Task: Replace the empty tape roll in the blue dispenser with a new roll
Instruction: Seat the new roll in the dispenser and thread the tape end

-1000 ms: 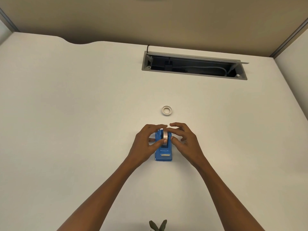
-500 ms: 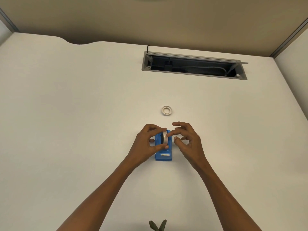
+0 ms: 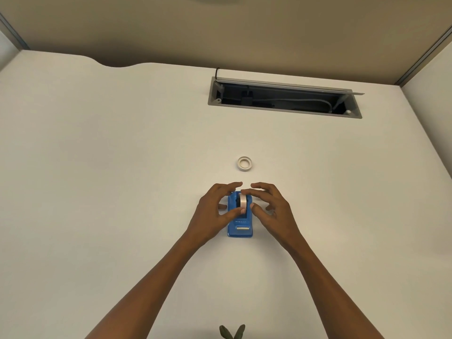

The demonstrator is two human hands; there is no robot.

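Note:
The blue dispenser lies flat on the white desk, cutter end toward me. A whitish tape roll stands on edge in its cradle. My left hand curls around the roll from the left, thumb tip pressed on the roll's near side and index finger arched over the far side. My right hand is on the right with fingers spread; its index fingertip rests on top of the roll and its thumb sits beside the dispenser's right wall. A small white ring, a bare tape core, lies flat just beyond the dispenser.
An open grey cable hatch with wires inside is set into the desk at the back right. Beige partition walls enclose the desk's far and right sides. Green leaf tips poke in at the bottom edge.
The roll has settled lower into the dispenser's cradle. My right hand has loosened from its pinch, fingers spreading and thumb dropping beside the dispenser. My left hand stays on the roll.

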